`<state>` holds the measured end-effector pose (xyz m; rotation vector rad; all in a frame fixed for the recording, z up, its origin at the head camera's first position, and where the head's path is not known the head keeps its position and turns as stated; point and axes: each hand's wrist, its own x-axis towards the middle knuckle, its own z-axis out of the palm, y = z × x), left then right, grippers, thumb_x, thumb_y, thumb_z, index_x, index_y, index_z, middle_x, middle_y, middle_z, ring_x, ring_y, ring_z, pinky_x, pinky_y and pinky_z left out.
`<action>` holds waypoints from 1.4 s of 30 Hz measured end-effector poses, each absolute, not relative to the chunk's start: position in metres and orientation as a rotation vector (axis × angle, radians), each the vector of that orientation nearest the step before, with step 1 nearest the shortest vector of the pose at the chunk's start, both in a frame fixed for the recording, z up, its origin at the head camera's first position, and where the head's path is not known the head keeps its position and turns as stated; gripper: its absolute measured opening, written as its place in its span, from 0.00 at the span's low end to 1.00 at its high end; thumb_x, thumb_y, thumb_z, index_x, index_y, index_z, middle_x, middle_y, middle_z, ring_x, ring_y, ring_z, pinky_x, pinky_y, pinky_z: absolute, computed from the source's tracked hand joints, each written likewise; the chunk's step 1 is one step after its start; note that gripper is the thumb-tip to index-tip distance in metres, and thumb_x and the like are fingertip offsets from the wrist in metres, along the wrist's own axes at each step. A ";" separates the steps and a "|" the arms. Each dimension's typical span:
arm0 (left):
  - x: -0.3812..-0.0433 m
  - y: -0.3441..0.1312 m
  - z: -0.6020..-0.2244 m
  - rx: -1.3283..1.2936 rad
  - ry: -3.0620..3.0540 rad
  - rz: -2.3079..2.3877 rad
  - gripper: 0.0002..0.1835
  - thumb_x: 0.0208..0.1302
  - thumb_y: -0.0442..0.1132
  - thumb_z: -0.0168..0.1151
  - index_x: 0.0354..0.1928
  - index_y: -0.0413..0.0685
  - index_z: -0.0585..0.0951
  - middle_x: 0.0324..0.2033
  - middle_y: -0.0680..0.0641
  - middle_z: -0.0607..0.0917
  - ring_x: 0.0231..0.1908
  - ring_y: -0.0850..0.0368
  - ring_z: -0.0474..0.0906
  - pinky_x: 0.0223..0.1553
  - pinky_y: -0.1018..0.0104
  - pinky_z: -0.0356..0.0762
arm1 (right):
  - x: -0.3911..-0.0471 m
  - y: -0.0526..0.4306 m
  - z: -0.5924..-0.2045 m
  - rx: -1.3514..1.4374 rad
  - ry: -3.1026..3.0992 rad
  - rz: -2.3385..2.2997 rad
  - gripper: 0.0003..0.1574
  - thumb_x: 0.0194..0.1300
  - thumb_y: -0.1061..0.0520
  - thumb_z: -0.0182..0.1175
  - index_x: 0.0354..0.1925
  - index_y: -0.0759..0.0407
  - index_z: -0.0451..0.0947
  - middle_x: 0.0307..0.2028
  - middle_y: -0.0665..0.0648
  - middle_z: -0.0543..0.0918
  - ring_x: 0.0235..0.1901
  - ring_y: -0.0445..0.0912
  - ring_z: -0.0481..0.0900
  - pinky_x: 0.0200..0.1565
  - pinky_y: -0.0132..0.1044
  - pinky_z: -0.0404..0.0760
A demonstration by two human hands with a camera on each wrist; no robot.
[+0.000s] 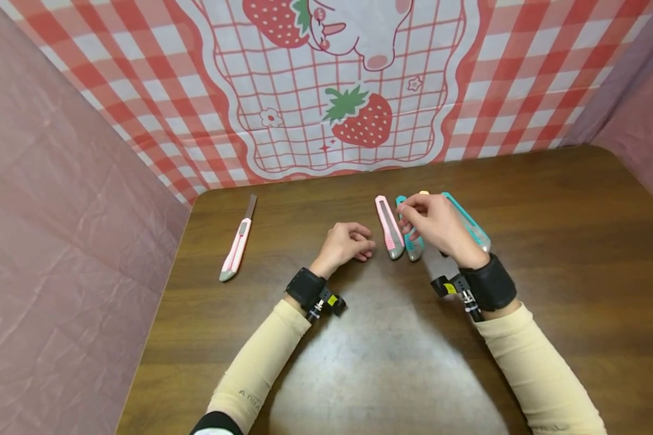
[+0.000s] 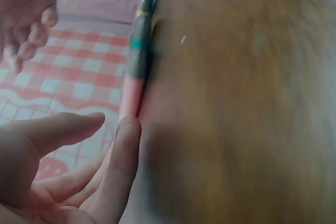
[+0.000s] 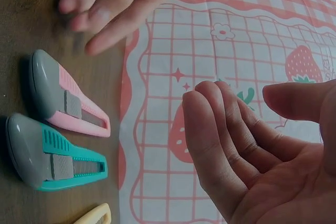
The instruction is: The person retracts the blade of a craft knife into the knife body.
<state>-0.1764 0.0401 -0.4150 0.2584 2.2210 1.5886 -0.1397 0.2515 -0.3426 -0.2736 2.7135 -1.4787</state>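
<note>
My left hand (image 1: pixel 348 243) hovers over the table's middle with fingers loosely bent, holding nothing, just left of a pink box cutter (image 1: pixel 389 229). Beside that cutter lies a teal one (image 1: pixel 414 246), partly covered in the head view by my right hand (image 1: pixel 435 223). The right hand is also empty; its thumb stands apart from the fingers in the right wrist view. A yellow box cutter (image 3: pixel 97 215) and a second teal one (image 1: pixel 470 225) continue the row. Far to the left lies a pink-and-white box cutter (image 1: pixel 236 248) with its blade (image 1: pixel 251 206) extended.
The brown wooden table (image 1: pixel 381 362) ends at the back against a red-and-white checked cloth (image 1: pixel 158 54) with strawberries. Pinkish fabric (image 1: pixel 49 211) hangs at the left side. Each wrist wears a black strap (image 1: pixel 490 281) with a small camera.
</note>
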 end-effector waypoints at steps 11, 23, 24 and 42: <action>-0.182 -0.051 -0.383 0.235 2.546 1.553 0.13 0.62 0.31 0.64 0.47 0.32 0.82 0.37 0.32 0.88 0.31 0.42 0.87 0.35 0.50 0.89 | -0.134 0.260 -0.342 -0.297 2.756 -1.466 0.21 0.74 0.50 0.54 0.47 0.67 0.80 0.32 0.67 0.84 0.23 0.36 0.80 0.28 0.33 0.86; -0.189 -0.152 -0.381 -0.136 3.153 0.762 0.21 0.54 0.43 0.70 0.48 0.38 0.83 0.44 0.36 0.87 0.45 0.37 0.83 0.44 0.41 0.80 | -0.133 0.257 -0.343 -0.295 2.716 -1.479 0.20 0.74 0.52 0.54 0.48 0.69 0.79 0.33 0.67 0.85 0.24 0.32 0.80 0.28 0.34 0.86; -0.190 -0.157 -0.382 -0.161 3.135 0.708 0.21 0.54 0.44 0.70 0.48 0.38 0.83 0.45 0.36 0.86 0.45 0.37 0.83 0.44 0.41 0.80 | -0.134 0.256 -0.343 -0.294 2.712 -1.485 0.19 0.74 0.53 0.55 0.48 0.69 0.79 0.33 0.67 0.85 0.23 0.32 0.80 0.28 0.34 0.87; -0.186 -0.181 -0.394 -0.303 3.016 0.567 0.13 0.51 0.47 0.71 0.34 0.45 0.88 0.34 0.39 0.88 0.35 0.44 0.83 0.30 0.54 0.77 | -0.140 0.243 -0.348 -0.315 2.663 -1.470 0.19 0.74 0.52 0.55 0.48 0.68 0.79 0.33 0.68 0.84 0.23 0.37 0.80 0.29 0.37 0.87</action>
